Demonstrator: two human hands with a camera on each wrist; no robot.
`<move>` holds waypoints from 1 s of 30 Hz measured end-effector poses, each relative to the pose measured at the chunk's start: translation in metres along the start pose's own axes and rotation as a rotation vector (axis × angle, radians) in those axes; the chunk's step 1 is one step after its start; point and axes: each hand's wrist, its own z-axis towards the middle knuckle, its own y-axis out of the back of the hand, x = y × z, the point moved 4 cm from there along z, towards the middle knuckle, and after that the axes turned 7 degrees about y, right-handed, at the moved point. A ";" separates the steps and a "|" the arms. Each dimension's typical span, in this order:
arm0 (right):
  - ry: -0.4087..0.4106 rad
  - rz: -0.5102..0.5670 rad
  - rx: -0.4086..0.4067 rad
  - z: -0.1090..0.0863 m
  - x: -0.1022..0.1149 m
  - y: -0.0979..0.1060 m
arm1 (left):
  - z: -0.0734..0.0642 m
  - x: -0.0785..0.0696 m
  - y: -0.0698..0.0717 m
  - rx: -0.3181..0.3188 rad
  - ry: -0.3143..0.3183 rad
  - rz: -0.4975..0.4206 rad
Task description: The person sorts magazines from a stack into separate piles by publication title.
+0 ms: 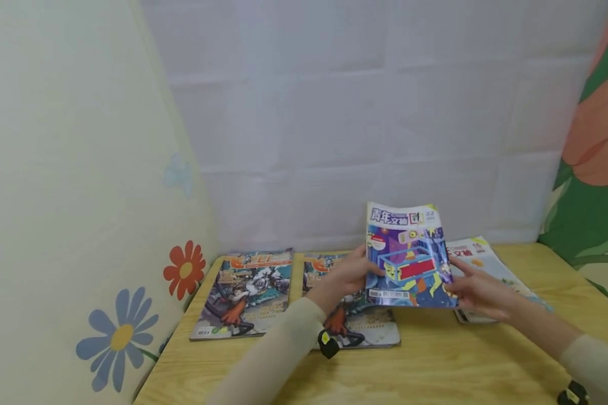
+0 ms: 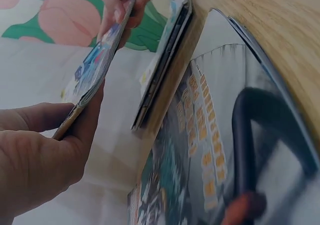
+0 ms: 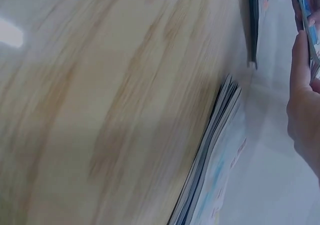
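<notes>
Both hands hold up one magazine (image 1: 409, 264) with a purple and blue cover, its front facing the head camera. My left hand (image 1: 347, 279) pinches its left edge, the thumb on the cover and the fingers behind, as the left wrist view also shows with the left hand (image 2: 45, 150). At the opposite edge my right hand (image 1: 481, 291) grips it, thumb on the front. In the right wrist view only part of the right hand (image 3: 305, 110) shows at the right border. The magazine is raised above the table and overlaps the piles behind it.
On the wooden table (image 1: 436, 371), a dark comic-style magazine (image 1: 250, 295) lies at the left. A similar magazine (image 1: 370, 329) lies beside it, partly behind the left arm. A pile of pale magazines (image 1: 501, 275) sits at the right. White cloth (image 1: 334, 124) hangs behind.
</notes>
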 end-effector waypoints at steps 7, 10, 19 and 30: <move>0.027 -0.031 0.065 -0.011 0.008 0.031 | 0.018 0.008 -0.024 -0.026 -0.007 0.067; 0.040 -0.027 0.104 -0.015 0.012 0.047 | 0.020 0.012 -0.030 -0.044 -0.021 0.121; 0.046 -0.026 0.086 -0.031 0.026 0.088 | 0.034 0.031 -0.049 -0.003 -0.028 0.100; 0.005 -0.390 -0.123 -0.040 0.031 0.132 | 0.052 0.068 -0.096 -0.062 -0.001 0.007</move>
